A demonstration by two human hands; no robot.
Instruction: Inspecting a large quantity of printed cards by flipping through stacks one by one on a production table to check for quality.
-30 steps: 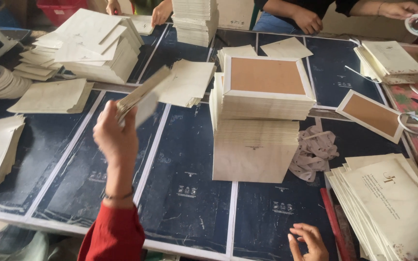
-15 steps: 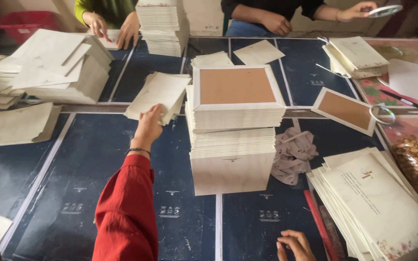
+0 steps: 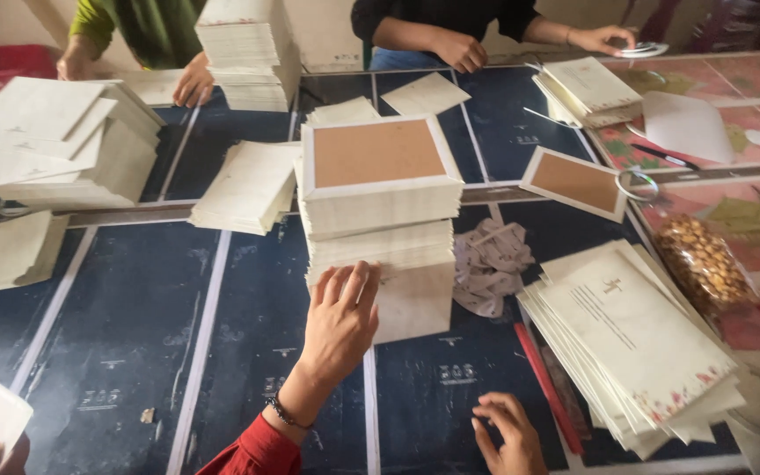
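looking down at a dark blue table surface (image 3: 134,352) covered with stacks of cream-coloured cards. left hand (image 3: 340,321), in a red sleeve (image 3: 252,450) with a beaded bracelet (image 3: 285,413) at the wrist, reaching up from the lower centre of the frame, fingers spread and lying flat against the near side of a tall central card stack (image 3: 384,237), touching but not closing around anything. right hand (image 3: 507,431) resting at the bottom edge, fingers loosely curled against the table, holding nothing. sitting on top of the tall stack, a white-bordered card with a brown face (image 3: 378,154). lying just right of the stack, a crumpled grey cloth (image 3: 490,268). fanning out at the lower right, a pile of printed cream cards (image 3: 635,343). sitting above that, near the right edge, a clear bag of brown snacks (image 3: 705,264). lying left of the tall stack, a lower pile of cream envelopes (image 3: 248,185). showing along the top edge, other people's hands (image 3: 455,48) working at further stacks.
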